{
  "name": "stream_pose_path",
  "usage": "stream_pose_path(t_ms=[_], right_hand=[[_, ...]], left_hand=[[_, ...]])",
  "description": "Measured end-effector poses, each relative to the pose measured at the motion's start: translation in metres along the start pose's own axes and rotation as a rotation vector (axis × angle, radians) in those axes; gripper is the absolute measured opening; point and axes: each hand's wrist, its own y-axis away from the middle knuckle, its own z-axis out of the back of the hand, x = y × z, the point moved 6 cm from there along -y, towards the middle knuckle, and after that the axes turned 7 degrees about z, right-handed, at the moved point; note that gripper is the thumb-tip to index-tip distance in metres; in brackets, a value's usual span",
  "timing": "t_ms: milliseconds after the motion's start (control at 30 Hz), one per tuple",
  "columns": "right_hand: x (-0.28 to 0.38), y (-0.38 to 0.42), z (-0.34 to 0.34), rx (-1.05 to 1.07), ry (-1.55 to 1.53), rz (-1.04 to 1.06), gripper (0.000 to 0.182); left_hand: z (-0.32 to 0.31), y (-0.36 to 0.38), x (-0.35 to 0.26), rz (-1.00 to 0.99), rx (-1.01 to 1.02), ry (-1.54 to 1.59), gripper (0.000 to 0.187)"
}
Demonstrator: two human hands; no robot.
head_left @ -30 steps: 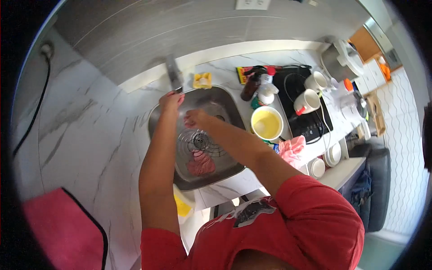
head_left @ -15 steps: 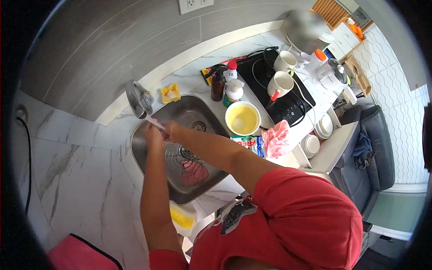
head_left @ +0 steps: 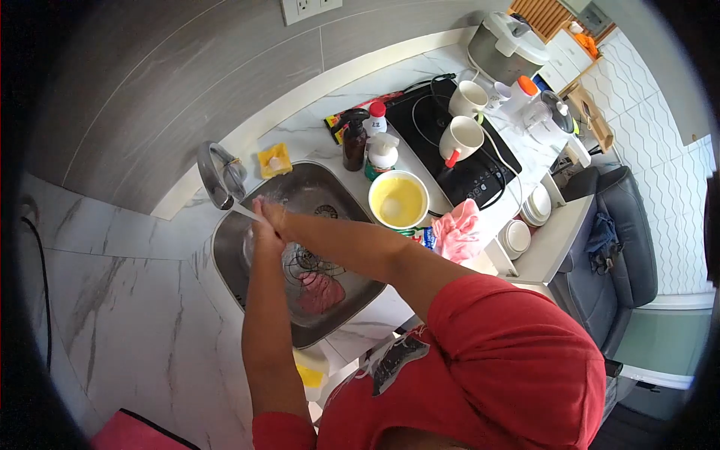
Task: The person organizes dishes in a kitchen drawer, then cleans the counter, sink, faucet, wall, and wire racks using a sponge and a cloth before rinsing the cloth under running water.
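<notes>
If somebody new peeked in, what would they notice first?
Probably the bright red shirt, filling much of the bottom of the picture. Next, the left hand and right hand, close together in the water running from the silver tap over the sink. After that, maybe the pink cloth lying in the sink.

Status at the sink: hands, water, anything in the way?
Left hand, right hand: together by the faucet. Water running onto them. Pink cloth in sink, apart from both, not in the way.
</notes>
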Motion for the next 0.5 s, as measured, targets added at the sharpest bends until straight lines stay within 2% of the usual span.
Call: stream_pose_path(t_ms=[67,200,267,300,333,400,467,500], right_hand=[[-0.001,0.003,-0.004,-0.013,0.043,0.009,0.025],[0.001,0.008,-0.002,-0.045,0.182,0.043,0.030],[0.002,0.006,0.003,-0.088,0.311,0.092,0.033],[-0.004,-0.004,0.010,-0.132,0.380,0.177,0.035],[-0.011,-0.015,0.013,-0.119,0.400,0.293,0.023],[-0.010,-0.019,0.014,-0.083,0.424,0.404,0.015],[0.011,0.006,0.013,0.047,0.913,0.592,0.017],[0.022,0.020,0.014,0.115,1.156,0.692,0.020]], left_hand=[[0.012,-0.007,0.000,0.254,0.003,0.101,0.041],[0.026,-0.010,0.016,0.250,0.092,0.196,0.035],[0.039,-0.044,0.034,0.040,0.158,0.291,0.028],[0.041,-0.044,0.033,0.035,0.144,0.297,0.028],[0.041,-0.042,0.034,0.080,0.177,0.257,0.028],[0.038,-0.039,0.034,0.112,0.193,0.231,0.027],[0.029,-0.030,0.027,-0.029,0.277,0.352,0.024],[0.025,-0.024,0.028,-0.040,0.263,0.360,0.024]])
